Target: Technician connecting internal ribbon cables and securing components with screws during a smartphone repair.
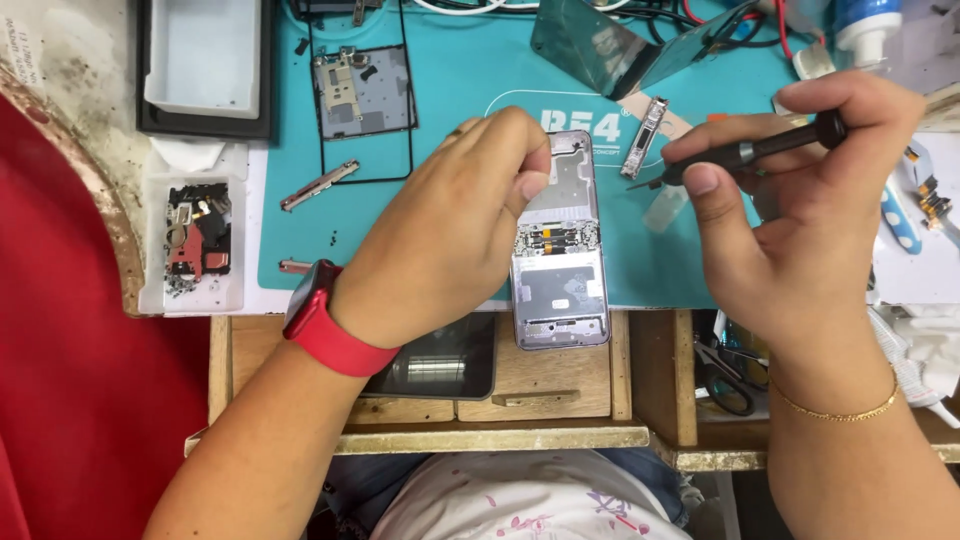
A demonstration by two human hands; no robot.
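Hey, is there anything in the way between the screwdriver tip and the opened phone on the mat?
Nothing visible. The right hand holds the black screwdriver, tip pointing toward the opened phone. The left hand grips the phone's upper left edge, off that path.

Bare teal mat (440,110) lies open between the dismantled frame (362,92) far left and the opened phone (560,250). Right of the phone, a metal bracket (645,138) and the screwdriver (750,152) crowd the way; cables (700,20) block the far edge.
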